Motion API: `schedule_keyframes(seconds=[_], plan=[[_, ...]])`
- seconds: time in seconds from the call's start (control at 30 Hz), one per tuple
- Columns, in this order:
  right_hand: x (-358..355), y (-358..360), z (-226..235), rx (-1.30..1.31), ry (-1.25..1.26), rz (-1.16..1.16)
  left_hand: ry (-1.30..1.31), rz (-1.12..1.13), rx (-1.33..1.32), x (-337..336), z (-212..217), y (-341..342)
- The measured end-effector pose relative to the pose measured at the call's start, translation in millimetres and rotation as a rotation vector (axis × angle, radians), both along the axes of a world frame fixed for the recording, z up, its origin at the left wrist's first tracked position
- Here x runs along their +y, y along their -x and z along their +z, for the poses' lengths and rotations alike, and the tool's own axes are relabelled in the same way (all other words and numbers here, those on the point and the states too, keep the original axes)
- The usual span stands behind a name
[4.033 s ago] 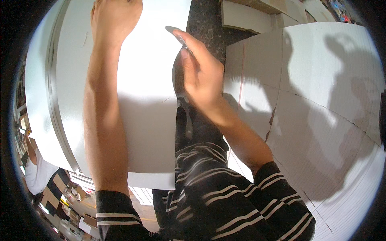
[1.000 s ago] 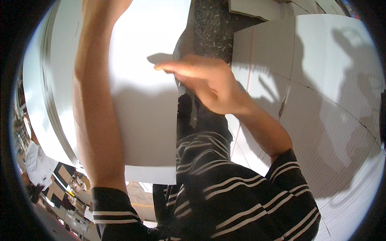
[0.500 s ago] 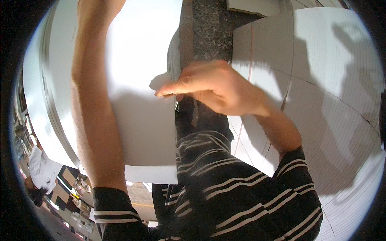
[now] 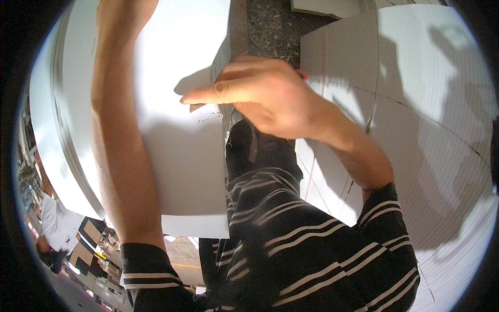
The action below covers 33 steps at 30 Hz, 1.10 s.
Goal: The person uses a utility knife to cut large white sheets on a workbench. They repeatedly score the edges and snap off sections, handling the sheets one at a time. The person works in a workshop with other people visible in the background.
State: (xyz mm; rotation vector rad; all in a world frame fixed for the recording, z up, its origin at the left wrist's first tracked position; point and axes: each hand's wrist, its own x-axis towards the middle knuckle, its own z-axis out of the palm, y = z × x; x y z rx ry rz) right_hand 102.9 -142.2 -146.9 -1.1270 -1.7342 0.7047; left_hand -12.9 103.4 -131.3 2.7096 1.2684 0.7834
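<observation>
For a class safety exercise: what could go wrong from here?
The bare right hand is at the edge of the white panel, so that edge might scrape it. What look like small shreds lie on the panel just beside the hand; rubbed underneath it, they could perhaps mark the surface.

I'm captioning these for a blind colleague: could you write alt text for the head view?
A bare right hand reaches across the edge of a white board, near small specks. The left hand, cut off by the picture's top, is over the same board. A black striped shirt shows below, a lined white surface at right.
</observation>
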Motion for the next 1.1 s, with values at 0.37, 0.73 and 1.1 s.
schedule_keyframes(seconds=[0.37,0.73,1.1], plan=[[-16.3,-4.5,-3.3,-0.097,-0.015,-0.038,0.136,0.059,0.026,-8.5,11.0,-4.6],[-85.1,69.2,11.5,-0.280,0.013,-0.188,0.021,-0.048,-0.042,23.5,-9.1,0.4],[-60.0,62.5,-8.2,0.820,0.406,-0.266,-0.206,0.264,0.211,26.8,-49.8,118.6]])
